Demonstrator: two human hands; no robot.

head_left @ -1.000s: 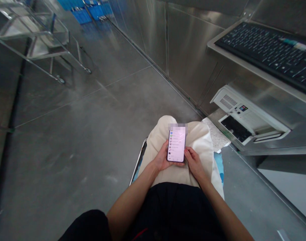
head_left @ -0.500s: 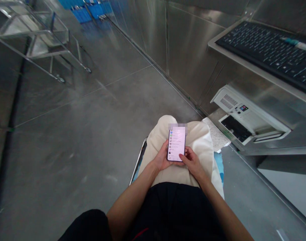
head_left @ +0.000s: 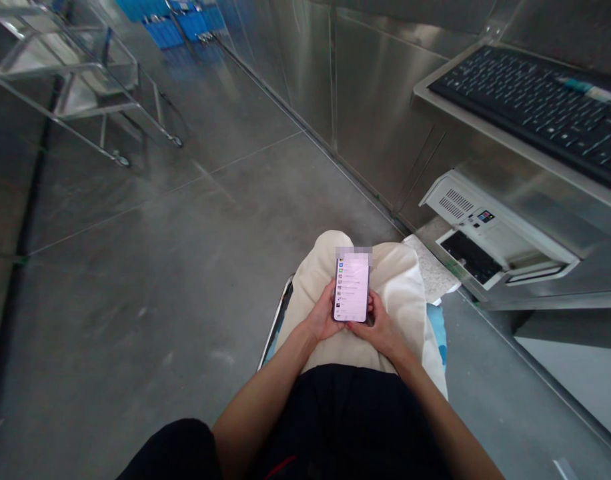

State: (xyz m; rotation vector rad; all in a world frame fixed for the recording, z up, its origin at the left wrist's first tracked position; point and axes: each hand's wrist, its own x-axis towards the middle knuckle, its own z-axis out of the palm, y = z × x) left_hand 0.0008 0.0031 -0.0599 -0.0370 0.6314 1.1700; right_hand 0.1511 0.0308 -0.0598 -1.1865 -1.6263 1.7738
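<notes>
A phone [head_left: 353, 288] with a lit, pale pink screen showing a list is held upright over my lap, above the cream cloth [head_left: 400, 267] on my legs. My left hand [head_left: 324, 317] grips its left side and lower edge. Around the lower right corner, my right hand [head_left: 381, 327] is closed on the phone, with its thumb along the bottom edge. The undersides of the fingers are hidden behind the phone.
A black keyboard [head_left: 535, 107] lies on a metal shelf [head_left: 425, 87] at the upper right. Below it is a white device [head_left: 500, 227]. A metal cart [head_left: 105, 107] and blue bins [head_left: 163, 32] stand at the upper left.
My right thumb has moved off the lower part of the screen, down and left to the phone's bottom edge. The phone and my left hand look nearly unchanged.
</notes>
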